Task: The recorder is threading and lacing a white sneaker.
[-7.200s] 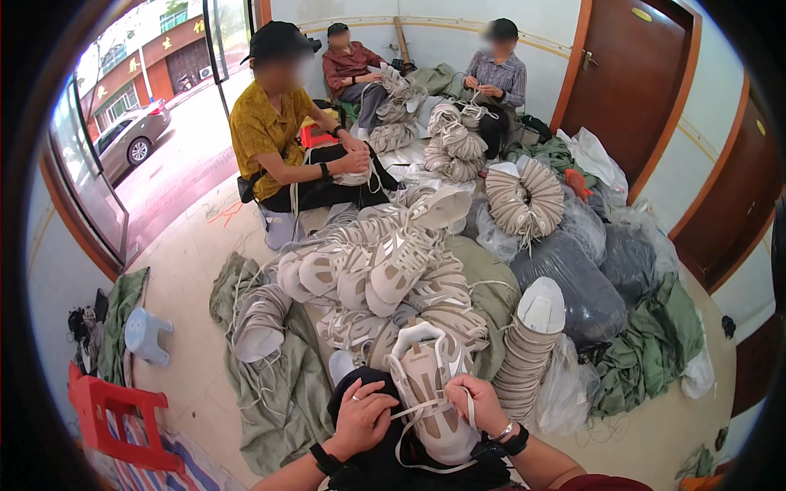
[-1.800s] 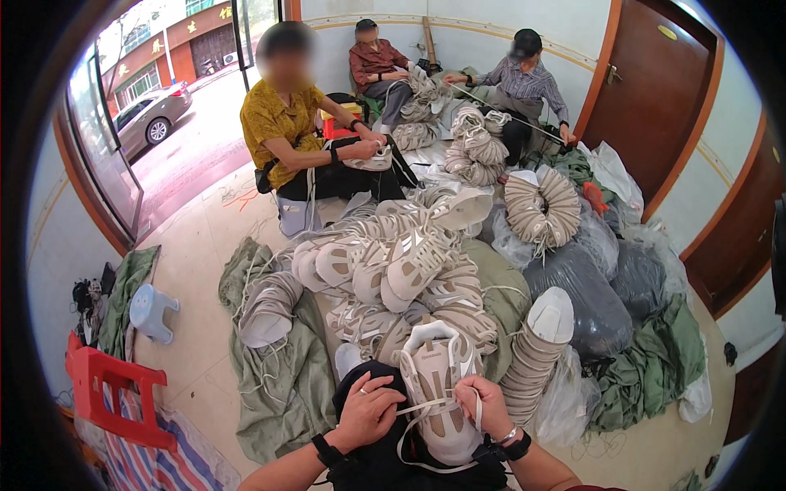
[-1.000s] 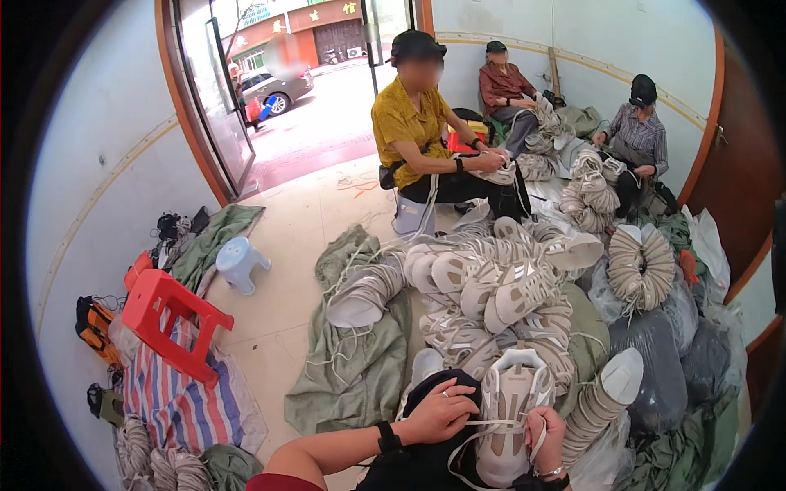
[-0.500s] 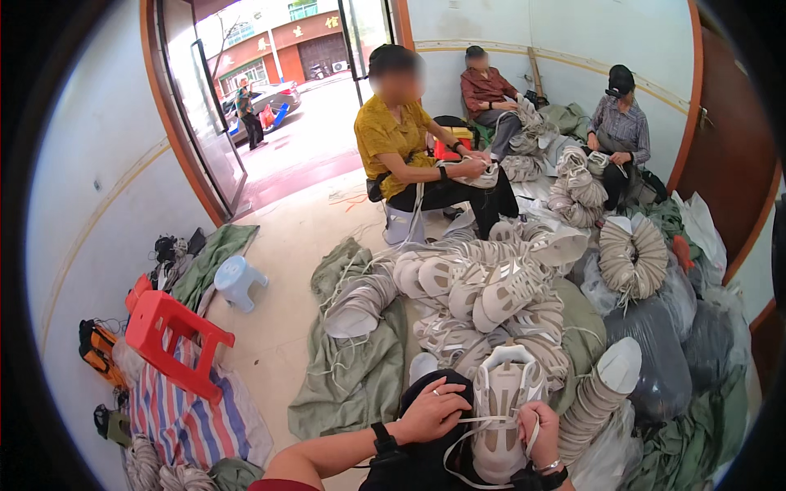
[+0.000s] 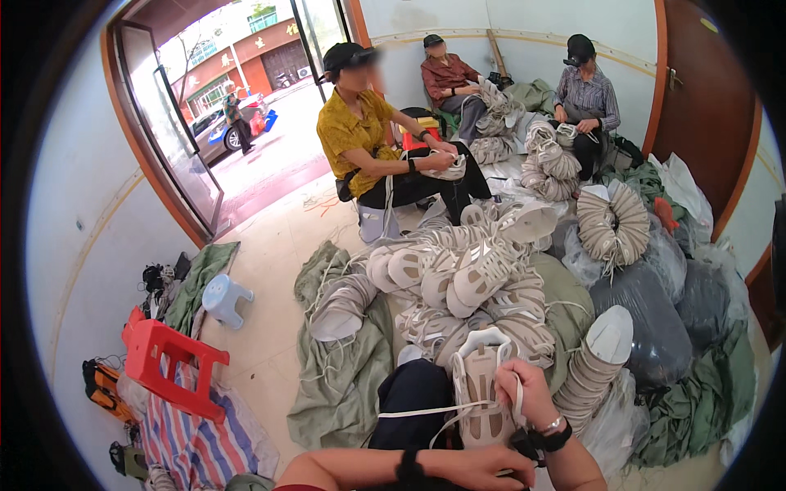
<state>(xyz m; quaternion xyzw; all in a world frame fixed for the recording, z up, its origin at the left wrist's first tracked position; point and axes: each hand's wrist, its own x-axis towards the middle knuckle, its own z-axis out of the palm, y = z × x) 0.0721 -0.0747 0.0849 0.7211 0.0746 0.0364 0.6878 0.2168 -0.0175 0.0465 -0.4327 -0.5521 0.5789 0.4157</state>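
Beige shoe upper [image 5: 479, 393] upright on the lap, toe away, between both hands. Right hand [image 5: 530, 391] closed on the upper's right edge, fingers pinching a white lace [image 5: 426, 412]. Left hand [image 5: 483, 468] flat just below the heel, fingers loosely curled; grip hidden, cannot tell. Best kept: lace taut and level, upper steadied. Beyond the fingers, a heap of finished uppers [image 5: 458, 278].

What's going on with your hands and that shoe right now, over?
Right hand grips the beige shoe by its top. Left hand at the heel end, lace stretched leftward. Shoe pile ahead, not in the way.
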